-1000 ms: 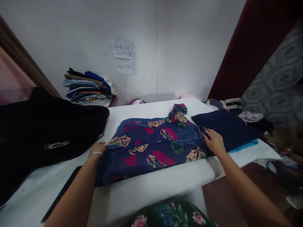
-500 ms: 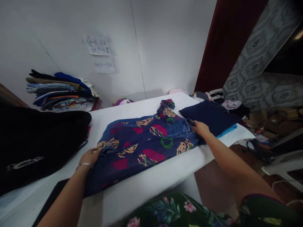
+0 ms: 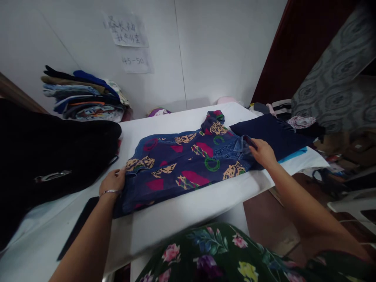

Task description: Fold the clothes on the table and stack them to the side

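A patterned navy shirt [image 3: 188, 164] with denim trim lies lengthwise on the white-covered table [image 3: 176, 211]. It has magenta patches, tan figures and green rings. My right hand [image 3: 263, 152] is closed on its denim collar at the right end. At the left end, my left hand [image 3: 113, 182] pinches the hem, its fingertips on the cloth. One folded part of the shirt sticks out at the back near the collar. Beneath my left forearm, a dark flat piece [image 3: 79, 227] shows, partly hidden.
Left of the shirt rests a large black garment [image 3: 58, 152]. Behind it stands a stack of folded clothes [image 3: 85, 96]. A folded navy garment [image 3: 273, 135] lies at the right, with more clothes behind. Handwritten paper signs [image 3: 126, 31] hang on the wall. A white plastic stool [image 3: 349, 205] stands at far right.
The view has tipped downward and shifted left. Both hands keep hold of the shirt at its collar and hem. Its near left corner sits farther up on the table.
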`<state>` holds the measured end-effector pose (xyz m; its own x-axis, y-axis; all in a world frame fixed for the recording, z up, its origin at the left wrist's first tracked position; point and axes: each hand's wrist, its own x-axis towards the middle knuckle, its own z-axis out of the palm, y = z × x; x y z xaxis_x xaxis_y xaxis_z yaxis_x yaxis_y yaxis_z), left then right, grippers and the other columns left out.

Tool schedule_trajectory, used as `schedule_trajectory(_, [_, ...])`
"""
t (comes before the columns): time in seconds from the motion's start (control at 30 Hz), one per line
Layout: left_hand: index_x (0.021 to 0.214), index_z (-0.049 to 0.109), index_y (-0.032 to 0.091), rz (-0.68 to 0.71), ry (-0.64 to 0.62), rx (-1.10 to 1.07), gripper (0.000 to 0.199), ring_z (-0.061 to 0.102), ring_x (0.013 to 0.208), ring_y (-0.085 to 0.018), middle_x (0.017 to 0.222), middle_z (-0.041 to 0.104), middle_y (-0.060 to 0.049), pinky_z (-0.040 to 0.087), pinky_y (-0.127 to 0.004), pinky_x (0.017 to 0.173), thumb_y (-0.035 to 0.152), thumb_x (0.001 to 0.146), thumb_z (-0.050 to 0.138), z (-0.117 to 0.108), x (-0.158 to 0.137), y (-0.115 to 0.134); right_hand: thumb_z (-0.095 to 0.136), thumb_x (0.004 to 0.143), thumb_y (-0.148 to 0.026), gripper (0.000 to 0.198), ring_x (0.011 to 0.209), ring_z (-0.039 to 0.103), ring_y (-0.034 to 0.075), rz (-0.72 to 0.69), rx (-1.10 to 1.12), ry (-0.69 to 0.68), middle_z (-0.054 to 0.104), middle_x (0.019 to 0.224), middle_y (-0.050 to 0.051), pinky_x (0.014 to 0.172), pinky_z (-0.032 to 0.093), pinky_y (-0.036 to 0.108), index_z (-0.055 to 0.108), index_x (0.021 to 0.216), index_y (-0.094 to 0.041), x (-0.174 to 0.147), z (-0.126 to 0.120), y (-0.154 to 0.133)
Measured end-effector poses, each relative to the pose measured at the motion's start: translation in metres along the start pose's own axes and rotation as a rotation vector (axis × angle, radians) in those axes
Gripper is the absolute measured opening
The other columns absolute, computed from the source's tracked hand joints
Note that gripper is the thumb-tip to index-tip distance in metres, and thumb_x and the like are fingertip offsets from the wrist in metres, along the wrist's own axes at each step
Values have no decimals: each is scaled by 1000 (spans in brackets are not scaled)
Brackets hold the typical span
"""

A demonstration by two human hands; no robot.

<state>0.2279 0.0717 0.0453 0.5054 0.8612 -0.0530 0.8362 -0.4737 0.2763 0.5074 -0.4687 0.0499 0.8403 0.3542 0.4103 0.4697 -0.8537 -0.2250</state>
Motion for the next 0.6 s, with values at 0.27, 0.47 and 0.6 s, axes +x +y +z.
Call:
schedule_trajectory(0.27, [105,66,19,533,176,-91,37,59,105,-24,110,67,-9,44,-36,93,39,84,43,3,-54,47,51,87,-30,24,97,62,23,-315,480,-124,69,101,8,90,48,40,69,99,-20,-24,30,-73])
schedule_trajectory(0.47, [100,70,23,807,-43,-125,30,59,99,-18,104,70,-3,42,-28,91,36,88,45,26,-84,138,51,89,-25,20,93,59,21,-383,467,-19,67,96,8,85,48,38,68,98,-19,-56,23,-90])
schedule_trajectory(0.6, [99,71,25,853,-142,-63,35,60,98,-19,104,70,-4,42,-27,87,42,91,42,46,-88,192,50,90,-26,21,93,59,21,-500,402,-95,66,100,8,85,46,40,67,101,-22,-83,15,-93])
